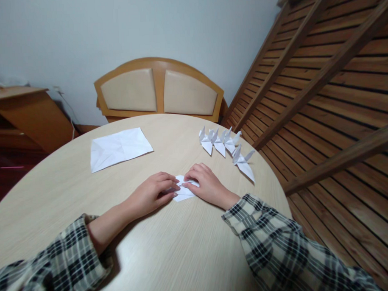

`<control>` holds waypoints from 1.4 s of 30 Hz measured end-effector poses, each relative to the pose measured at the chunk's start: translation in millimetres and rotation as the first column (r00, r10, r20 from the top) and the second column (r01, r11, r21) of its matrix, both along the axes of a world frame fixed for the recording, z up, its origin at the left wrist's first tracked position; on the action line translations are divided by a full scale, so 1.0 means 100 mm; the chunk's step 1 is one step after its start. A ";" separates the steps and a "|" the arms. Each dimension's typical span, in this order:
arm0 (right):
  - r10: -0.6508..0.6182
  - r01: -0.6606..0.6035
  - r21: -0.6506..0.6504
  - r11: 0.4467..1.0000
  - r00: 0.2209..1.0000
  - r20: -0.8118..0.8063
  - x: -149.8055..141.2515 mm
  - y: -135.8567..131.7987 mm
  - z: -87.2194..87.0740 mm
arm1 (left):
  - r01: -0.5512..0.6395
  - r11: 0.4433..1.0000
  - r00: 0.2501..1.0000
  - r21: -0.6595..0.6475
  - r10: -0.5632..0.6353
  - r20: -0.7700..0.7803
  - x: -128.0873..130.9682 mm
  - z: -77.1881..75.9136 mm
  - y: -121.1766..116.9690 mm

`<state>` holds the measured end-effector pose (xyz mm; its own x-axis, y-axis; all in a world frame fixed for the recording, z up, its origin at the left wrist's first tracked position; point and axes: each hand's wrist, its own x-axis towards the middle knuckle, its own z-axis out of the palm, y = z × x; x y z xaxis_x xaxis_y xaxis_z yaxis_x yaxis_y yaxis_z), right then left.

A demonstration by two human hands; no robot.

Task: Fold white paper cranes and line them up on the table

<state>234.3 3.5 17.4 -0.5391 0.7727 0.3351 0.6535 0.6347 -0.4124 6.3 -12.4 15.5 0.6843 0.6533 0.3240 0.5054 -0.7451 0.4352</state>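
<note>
A small folded piece of white paper (185, 197) lies flat on the round table (185, 247), between my two hands. My left hand (155, 190) comes in from the left, its thumb and fingertips pinching the paper's left edge. From the other side my right hand (206, 183) has its fingers curled on the paper's right part, thumb pressed toward the middle. Both hands cover much of the paper, so its full outline is hidden. Fold lines show on the part between the fingertips.
Several folded paper cranes (219, 144) stand at the table's back right, one nearer crane (244, 163) apart from the others. A creased white sheet (120, 148) lies back left. Behind are a padded headboard (160, 89), a wooden slatted frame (325, 90) and a wooden desk (30, 113).
</note>
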 end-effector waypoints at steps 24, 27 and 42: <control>-0.175 0.176 -0.049 0.983 0.984 0.024 -0.13 -0.17 0.02 | 0.073 0.988 0.996 0.134 -0.067 -0.053 0.05 0.12 -0.05; -0.188 0.189 -0.050 0.981 0.982 0.015 -0.14 -0.17 0.01 | 0.072 0.986 0.996 0.153 -0.063 -0.060 0.05 0.12 -0.05; -0.153 0.116 -0.189 0.975 0.968 -0.197 -0.15 -0.11 -0.02 | 0.056 0.986 0.996 0.155 -0.045 -0.073 0.04 0.12 -0.05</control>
